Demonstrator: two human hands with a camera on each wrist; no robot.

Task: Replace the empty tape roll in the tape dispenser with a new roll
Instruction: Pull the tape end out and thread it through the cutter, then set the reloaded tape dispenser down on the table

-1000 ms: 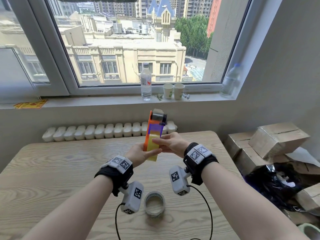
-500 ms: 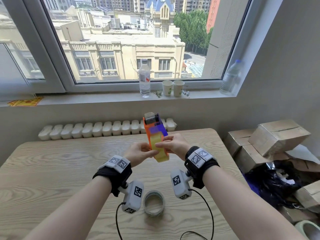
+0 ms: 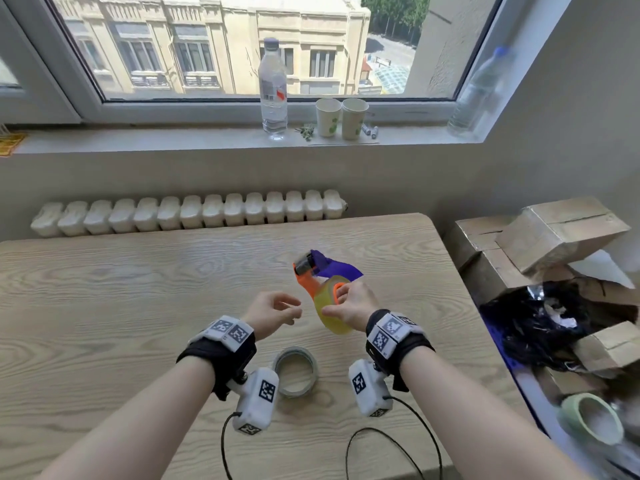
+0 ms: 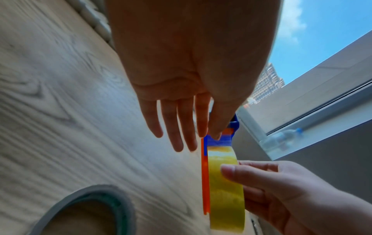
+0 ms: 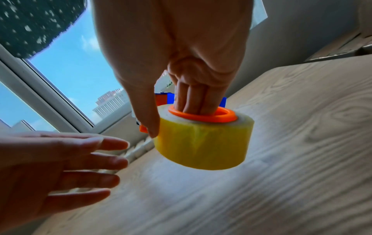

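The orange and blue tape dispenser (image 3: 310,271) carries a full yellow tape roll (image 3: 330,311) on its orange hub (image 5: 201,115). My right hand (image 3: 349,308) holds it just above the table, fingers inside the hub and thumb on the roll's outer face (image 5: 203,144). My left hand (image 3: 273,315) hovers beside it, fingers spread and relaxed, touching nothing; its fingers (image 4: 179,127) show in the left wrist view next to the dispenser (image 4: 219,139). The empty grey tape core (image 3: 295,371) lies on the wooden table (image 3: 138,306) between my wrists.
A radiator (image 3: 187,213) runs behind the table's far edge. On the windowsill stand a water bottle (image 3: 273,88) and two paper cups (image 3: 341,117). Cardboard boxes (image 3: 554,233), a black bag and another tape roll (image 3: 590,422) crowd the floor to the right.
The dispenser has come down from upright at chest height to tilted low over the table. My left hand has let go of it and opened; the right hand keeps holding.
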